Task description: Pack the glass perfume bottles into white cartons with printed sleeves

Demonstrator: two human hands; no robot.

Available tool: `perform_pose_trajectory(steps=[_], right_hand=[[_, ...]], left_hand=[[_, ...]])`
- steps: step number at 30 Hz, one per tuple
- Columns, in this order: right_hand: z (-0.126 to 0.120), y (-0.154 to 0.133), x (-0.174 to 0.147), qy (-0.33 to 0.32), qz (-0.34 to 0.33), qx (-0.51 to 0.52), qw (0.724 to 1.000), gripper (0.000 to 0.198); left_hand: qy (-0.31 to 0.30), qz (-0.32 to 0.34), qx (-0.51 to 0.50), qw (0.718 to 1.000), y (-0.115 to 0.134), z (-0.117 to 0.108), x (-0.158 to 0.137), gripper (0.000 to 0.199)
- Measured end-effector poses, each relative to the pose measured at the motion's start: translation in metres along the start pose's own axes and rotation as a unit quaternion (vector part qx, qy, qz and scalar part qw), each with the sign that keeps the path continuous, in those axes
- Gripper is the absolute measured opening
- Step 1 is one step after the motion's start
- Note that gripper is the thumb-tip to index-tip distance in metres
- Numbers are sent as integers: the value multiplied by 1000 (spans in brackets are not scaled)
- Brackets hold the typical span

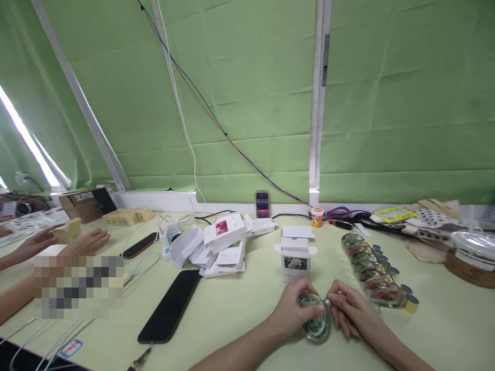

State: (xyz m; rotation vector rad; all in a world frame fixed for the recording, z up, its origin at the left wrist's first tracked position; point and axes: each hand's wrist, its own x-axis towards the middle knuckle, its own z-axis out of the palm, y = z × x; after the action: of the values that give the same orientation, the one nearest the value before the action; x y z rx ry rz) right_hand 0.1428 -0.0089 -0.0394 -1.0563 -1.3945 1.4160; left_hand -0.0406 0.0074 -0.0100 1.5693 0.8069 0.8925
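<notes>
My left hand [296,309] is closed around a round, flattened glass bottle [319,325] with green contents, its thumb across the front. The bottle's neck [327,303] points to the right. At that neck, the thumb and forefinger of my right hand [350,308] are pinched together, its other fingers curled below. Just behind my left hand stands a white carton [296,265] with a white flower picture and raised top flaps. To the right of my hands, a row of similar glass bottles [365,263] lies with dark round caps facing right.
A pile of white cartons [222,247] lies left of the upright carton. A black phone [170,306], another phone [141,246] and white cables lie farther left. A co-worker's hands [83,242] hold a yellow box. A tub [474,257] and cloth [436,221] are at right.
</notes>
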Motion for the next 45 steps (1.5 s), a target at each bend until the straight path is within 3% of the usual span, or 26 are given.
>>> perform_pose_trajectory(steps=[17, 22, 25, 30, 34, 45], right_hand=[[-1, 2, 2, 25, 24, -7, 999, 46], [0, 1, 1, 52, 28, 16, 998, 58], [-2, -4, -1, 67, -1, 62, 996, 62], [-5, -17, -4, 89, -81, 12, 993, 38], [-5, -20, -4, 77, -72, -25, 994, 33], [-5, -7, -1, 53, -19, -3, 998, 41]], left_hand=[[-17, 9, 17, 1000, -2, -2, 2, 29], [-3, -12, -44, 999, 2, 1, 3, 35], [11, -19, -95, 995, 5, 2, 4, 41], [13, -16, -87, 996, 9, 1, 4, 40], [4, -18, -60, 998, 8, 0, 3, 37], [-20, -6, -23, 1000, 4, -2, 3, 30]])
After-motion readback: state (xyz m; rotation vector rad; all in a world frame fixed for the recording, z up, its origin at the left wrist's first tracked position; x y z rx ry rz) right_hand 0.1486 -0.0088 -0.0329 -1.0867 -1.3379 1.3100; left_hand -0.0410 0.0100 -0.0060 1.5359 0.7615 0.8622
